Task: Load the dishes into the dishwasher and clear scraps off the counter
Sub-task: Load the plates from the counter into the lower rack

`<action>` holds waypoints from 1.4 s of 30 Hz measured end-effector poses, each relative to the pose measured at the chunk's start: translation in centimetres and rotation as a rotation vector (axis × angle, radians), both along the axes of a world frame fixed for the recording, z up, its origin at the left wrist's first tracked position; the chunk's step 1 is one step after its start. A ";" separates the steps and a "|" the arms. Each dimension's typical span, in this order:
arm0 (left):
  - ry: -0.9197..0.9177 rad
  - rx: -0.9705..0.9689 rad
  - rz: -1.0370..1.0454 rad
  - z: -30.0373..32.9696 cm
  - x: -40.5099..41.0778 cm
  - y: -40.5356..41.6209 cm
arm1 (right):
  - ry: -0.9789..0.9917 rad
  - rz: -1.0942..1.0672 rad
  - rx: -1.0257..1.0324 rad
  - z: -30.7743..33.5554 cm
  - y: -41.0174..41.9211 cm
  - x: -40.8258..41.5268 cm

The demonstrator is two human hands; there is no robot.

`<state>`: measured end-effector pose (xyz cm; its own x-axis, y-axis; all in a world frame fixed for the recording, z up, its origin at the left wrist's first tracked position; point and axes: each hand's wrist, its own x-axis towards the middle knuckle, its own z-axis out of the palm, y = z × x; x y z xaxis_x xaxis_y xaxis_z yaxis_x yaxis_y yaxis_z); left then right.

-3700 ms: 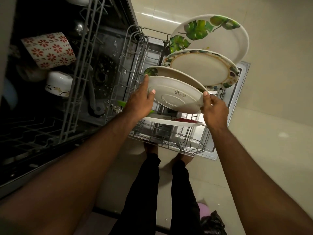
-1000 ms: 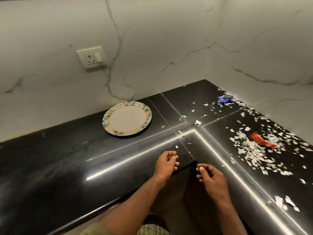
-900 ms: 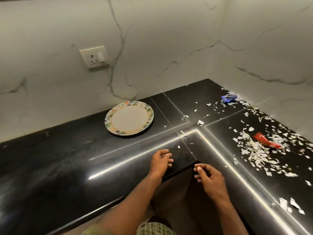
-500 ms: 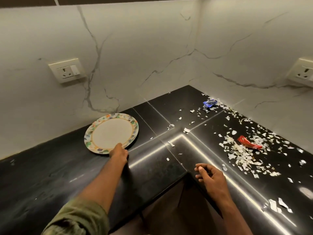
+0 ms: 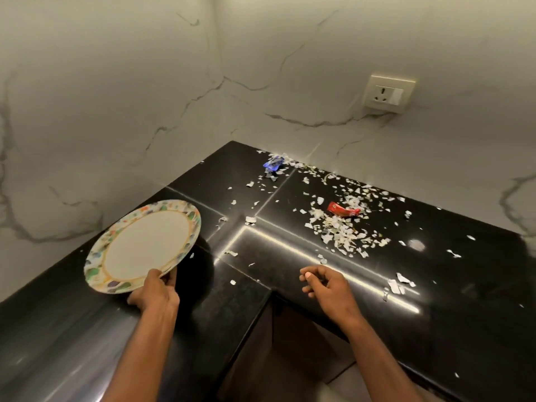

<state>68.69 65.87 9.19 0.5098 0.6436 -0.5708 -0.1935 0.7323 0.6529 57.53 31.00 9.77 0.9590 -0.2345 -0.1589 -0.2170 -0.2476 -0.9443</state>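
Our left hand (image 5: 155, 294) pinches the near rim of the plate (image 5: 143, 246), which tilts up off the tabletop (image 5: 435, 300), while our right hand (image 5: 326, 285), loosely curled and empty, is nearer the scraps (image 5: 339, 227) lying ahead of it.

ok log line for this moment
left hand: grips plate rim, tilted | right hand: loosely curled, empty | scraps: on counter
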 end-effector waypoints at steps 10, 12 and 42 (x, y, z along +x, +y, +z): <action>-0.033 0.411 -0.709 -0.7 0.0 -10.4 | -0.052 -0.360 0.224 1.2 -1.1 -2.9; -0.063 0.509 -0.852 -0.5 0.0 -13.2 | -0.086 -0.504 0.289 1.7 -1.7 -4.5; -0.385 0.669 -1.858 3.6 -27.9 -41.3 | -0.163 -1.360 0.182 4.3 -16.7 -40.4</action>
<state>40.81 24.54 12.76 0.6910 -0.6852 -0.2303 0.1981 -0.1268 0.9719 17.11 14.31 14.08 0.0050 -0.9804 -0.1971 -0.0717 0.1962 -0.9779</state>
